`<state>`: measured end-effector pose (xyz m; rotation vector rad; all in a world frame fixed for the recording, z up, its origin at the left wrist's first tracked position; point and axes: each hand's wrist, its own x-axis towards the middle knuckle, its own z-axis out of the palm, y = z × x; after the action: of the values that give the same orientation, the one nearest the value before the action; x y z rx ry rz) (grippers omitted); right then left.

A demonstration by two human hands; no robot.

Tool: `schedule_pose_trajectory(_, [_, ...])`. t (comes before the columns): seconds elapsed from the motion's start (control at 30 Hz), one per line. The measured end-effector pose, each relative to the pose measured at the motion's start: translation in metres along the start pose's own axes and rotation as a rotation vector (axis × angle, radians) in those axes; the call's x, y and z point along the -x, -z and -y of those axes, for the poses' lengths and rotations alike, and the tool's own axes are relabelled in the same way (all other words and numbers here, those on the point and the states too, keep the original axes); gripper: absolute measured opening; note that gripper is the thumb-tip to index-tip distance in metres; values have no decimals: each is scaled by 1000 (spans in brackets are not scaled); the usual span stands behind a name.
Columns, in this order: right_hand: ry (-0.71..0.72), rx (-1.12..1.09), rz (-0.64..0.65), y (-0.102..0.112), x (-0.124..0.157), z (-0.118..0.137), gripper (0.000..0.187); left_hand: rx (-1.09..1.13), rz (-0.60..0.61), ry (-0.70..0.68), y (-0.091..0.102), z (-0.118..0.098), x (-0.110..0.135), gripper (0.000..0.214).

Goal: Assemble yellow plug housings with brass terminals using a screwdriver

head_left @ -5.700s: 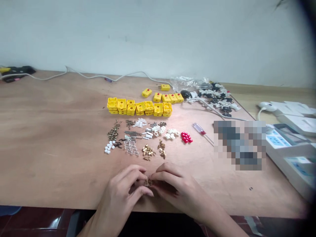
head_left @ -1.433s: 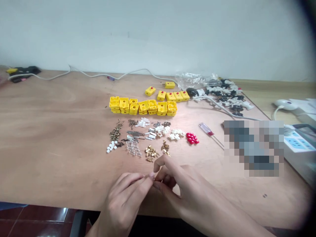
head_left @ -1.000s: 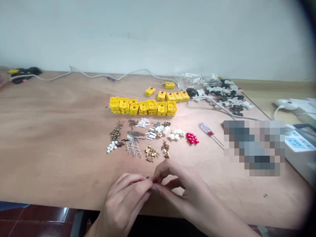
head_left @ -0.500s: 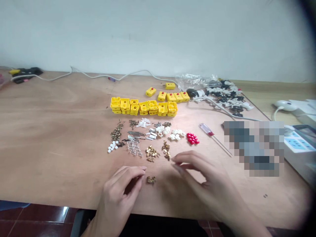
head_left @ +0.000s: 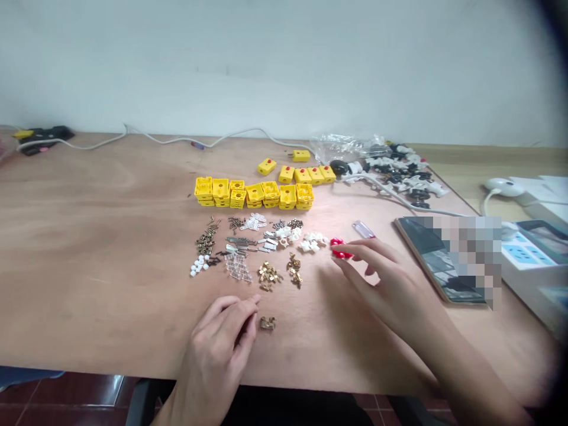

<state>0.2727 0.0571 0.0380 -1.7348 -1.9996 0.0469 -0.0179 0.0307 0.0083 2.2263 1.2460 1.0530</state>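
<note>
My right hand (head_left: 381, 281) is over the pile of small red caps (head_left: 339, 247), thumb and forefinger slightly apart at its near edge. Part of the pile is covered by the fingers. My left hand (head_left: 224, 337) rests on the table with its fingers curled in and thumb pressed to them; whatever may be inside is hidden. Just right of its fingertips lies a small brass metal piece (head_left: 267, 323). Two piles of brass contacts (head_left: 269, 273) lie beyond it, and white plastic pieces (head_left: 313, 242) sit left of the red caps.
Stacked yellow plug housings (head_left: 255, 194) stand in a row behind piles of screws (head_left: 206, 241), clear plastic pieces (head_left: 238, 267) and metal strips (head_left: 242, 242). Yellow plugs with red caps (head_left: 302, 176) lie farther back. On the right are a screwdriver (head_left: 364, 229), a phone (head_left: 426, 260) and a power strip (head_left: 526, 248).
My right hand has moved right and away from me, from beside the brass contacts to the red caps. My left hand stays beside the brass piece. The view has shifted slightly.
</note>
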Motion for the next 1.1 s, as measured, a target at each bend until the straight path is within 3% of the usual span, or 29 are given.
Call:
schedule_pose_trajectory(0.2, [95,96,21,-4,-21,-7,24,-70,19,-33,0,-1,0,21])
schedule_pose_trajectory(0.43, [103,106,33,-15,-22,-7,22,-52,4,-71,0,0,-2,23])
schedule_pose_trajectory(0.67, [112,63,-27,-5,-23,-3,19,39,20,-41,0,4,0,24])
schedule_pose_trajectory(0.83, [-2,18,-96,11,-6,-6,18,108,18,-25,2,6,0,28])
schedule_pose_trajectory(1.1, [90,-87,98,5,36,-1,20,148,24,-3,4,5,-2,24])
